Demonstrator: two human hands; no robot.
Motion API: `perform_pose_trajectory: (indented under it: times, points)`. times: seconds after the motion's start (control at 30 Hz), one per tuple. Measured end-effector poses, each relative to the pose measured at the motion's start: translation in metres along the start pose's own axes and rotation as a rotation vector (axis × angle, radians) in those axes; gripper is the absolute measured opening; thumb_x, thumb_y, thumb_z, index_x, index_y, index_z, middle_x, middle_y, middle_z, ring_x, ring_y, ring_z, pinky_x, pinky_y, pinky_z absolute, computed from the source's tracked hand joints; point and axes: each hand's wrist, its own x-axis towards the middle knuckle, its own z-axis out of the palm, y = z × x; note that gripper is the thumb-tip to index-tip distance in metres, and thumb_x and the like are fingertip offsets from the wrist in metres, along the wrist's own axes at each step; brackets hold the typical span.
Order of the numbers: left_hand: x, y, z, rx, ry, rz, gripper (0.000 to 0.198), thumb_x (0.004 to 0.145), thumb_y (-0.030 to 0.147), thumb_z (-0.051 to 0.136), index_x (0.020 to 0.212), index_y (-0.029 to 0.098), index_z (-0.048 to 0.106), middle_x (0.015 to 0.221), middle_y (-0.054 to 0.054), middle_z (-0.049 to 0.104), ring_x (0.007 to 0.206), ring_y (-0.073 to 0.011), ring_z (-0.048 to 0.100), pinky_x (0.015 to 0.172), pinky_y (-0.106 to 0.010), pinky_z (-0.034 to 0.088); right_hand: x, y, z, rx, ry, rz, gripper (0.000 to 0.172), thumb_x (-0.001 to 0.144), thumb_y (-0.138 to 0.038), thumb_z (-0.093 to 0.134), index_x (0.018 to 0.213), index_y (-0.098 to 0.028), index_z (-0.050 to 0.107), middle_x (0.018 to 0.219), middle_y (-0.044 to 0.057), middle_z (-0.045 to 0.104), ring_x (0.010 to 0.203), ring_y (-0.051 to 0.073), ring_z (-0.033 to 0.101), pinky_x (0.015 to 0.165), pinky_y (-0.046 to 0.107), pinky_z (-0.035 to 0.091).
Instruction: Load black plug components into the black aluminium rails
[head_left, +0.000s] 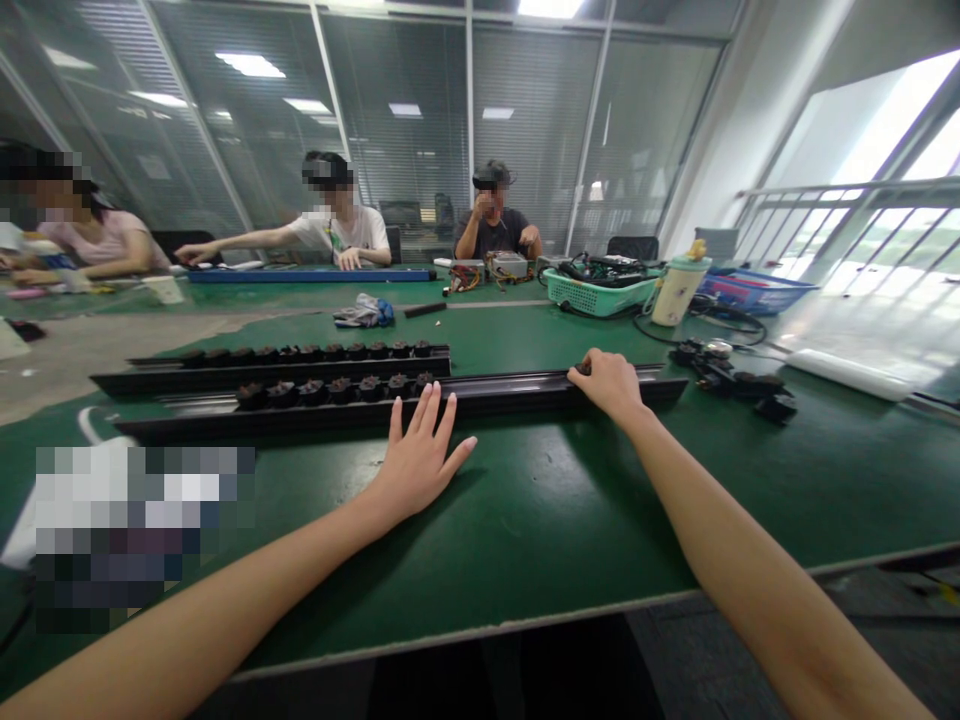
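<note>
A long black rail (517, 393) lies across the table in front of me. Several small black round parts (339, 388) sit in a row in its left half. My left hand (421, 455) is open, fingers spread, with its fingertips at the rail's near edge by the last part of that row. Toward the rail's right end, my right hand (611, 383) pinches a similar black part (582, 368) at the rail's channel. The fingers hide most of that part. Behind lies a second black rail (300, 366) with another row of round parts.
Loose black parts (739, 382) lie on the green table (540, 520) at the right. Farther back are a green basket (592, 295), a tumbler (679, 290), a blue basket (772, 292) and crumpled gloves (365, 311). Several people sit across, one reaching along a blue rail (315, 275).
</note>
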Motion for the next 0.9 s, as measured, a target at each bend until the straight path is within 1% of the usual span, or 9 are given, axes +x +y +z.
perform_pose_trajectory:
  times: [0.1,0.3,0.63,0.8,0.9]
  points:
    - [0.0002,0.0,-0.0007,-0.007,-0.012,-0.003,0.076,0.106,0.059,0.016,0.163,0.011,0.025,0.172,-0.018,0.016,0.161,-0.0305,0.009,0.128,-0.061,0.007,0.0,0.0,0.0002,-0.007,0.005,0.002,0.031,0.094,-0.042,0.052,0.102,-0.017,0.068,0.109,0.015,0.074,0.106,0.03,0.065,0.081,0.036,0.045]
    - [-0.0001,0.0001,-0.0013,-0.006,-0.002,-0.005,0.075,0.106,0.058,0.018,0.163,0.011,0.027,0.172,-0.018,0.018,0.161,-0.0304,0.01,0.128,-0.06,0.008,-0.0007,0.0002,0.0006,-0.009,0.017,0.022,0.032,0.095,-0.042,0.051,0.103,-0.016,0.068,0.11,0.016,0.074,0.107,0.032,0.065,0.082,0.037,0.045]
    - [-0.0002,-0.0003,-0.0006,-0.005,-0.001,-0.001,0.074,0.106,0.058,0.02,0.163,0.011,0.026,0.172,-0.018,0.018,0.161,-0.0311,0.01,0.128,-0.061,0.008,-0.0005,0.0014,0.0012,-0.003,0.013,0.035,0.033,0.095,-0.042,0.051,0.105,-0.016,0.068,0.111,0.016,0.073,0.109,0.032,0.064,0.083,0.038,0.046]
    - [-0.0002,0.0003,-0.0028,-0.008,-0.032,-0.01,0.076,0.105,0.059,0.017,0.164,0.011,0.024,0.172,-0.017,0.015,0.161,-0.0306,0.008,0.128,-0.061,0.007,0.0006,0.002,0.0017,0.007,0.003,0.042,0.034,0.094,-0.043,0.052,0.106,-0.016,0.068,0.111,0.017,0.073,0.108,0.032,0.064,0.084,0.038,0.046]
    - [-0.0002,0.0004,-0.0027,-0.011,-0.028,-0.007,0.076,0.105,0.059,0.016,0.164,0.011,0.024,0.172,-0.018,0.015,0.161,-0.0304,0.008,0.128,-0.06,0.007,0.0006,0.0024,0.0015,0.009,0.004,0.047,0.034,0.094,-0.043,0.052,0.107,-0.015,0.068,0.112,0.017,0.073,0.108,0.031,0.063,0.084,0.037,0.046]
